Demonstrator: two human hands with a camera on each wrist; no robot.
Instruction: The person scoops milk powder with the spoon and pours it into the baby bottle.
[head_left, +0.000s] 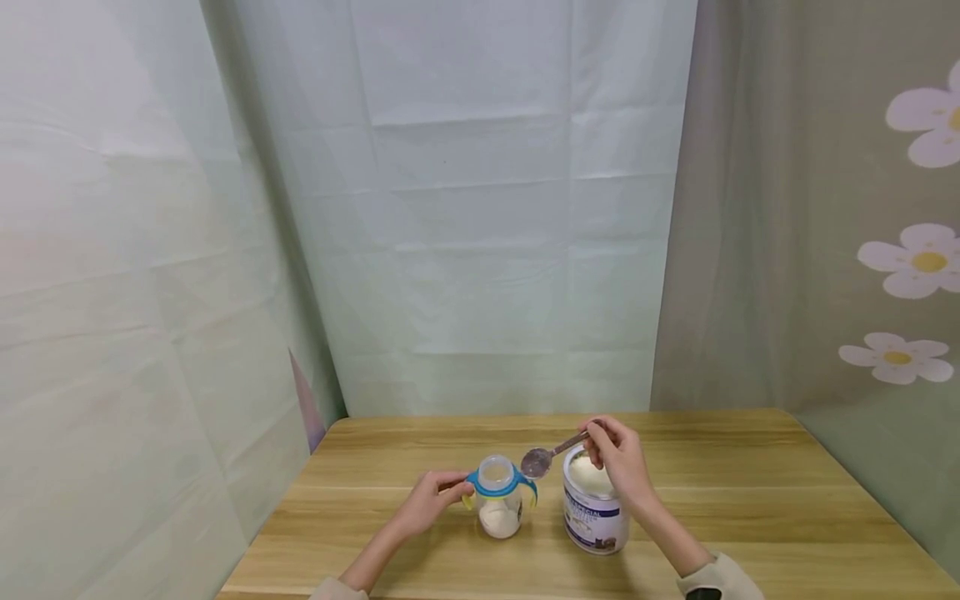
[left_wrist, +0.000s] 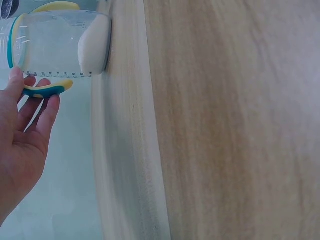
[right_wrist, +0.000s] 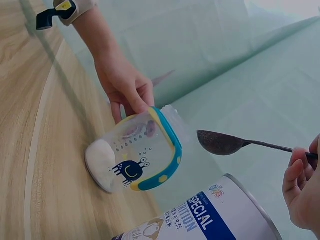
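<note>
A clear baby bottle (head_left: 498, 498) with a blue and yellow two-handled collar stands uncapped on the table, white powder (right_wrist: 101, 162) heaped in its bottom. My left hand (head_left: 435, 500) pinches the bottle's left handle (left_wrist: 47, 90) between thumb and fingers. In my right hand (head_left: 618, 458) is the handle of a dark metal spoon (head_left: 537, 462), its bowl just right of the bottle's mouth with traces of powder on it. Below that hand stands an open milk powder tin (head_left: 592, 521), filled with pale powder (head_left: 588, 475). The tin's label shows a blue band in the right wrist view.
The wooden table (head_left: 375, 458) runs back to a pale green curtain (head_left: 480, 250). Another curtain with white flowers (head_left: 896, 358) hangs on the right. A dark band (head_left: 703, 593) sits at the right sleeve.
</note>
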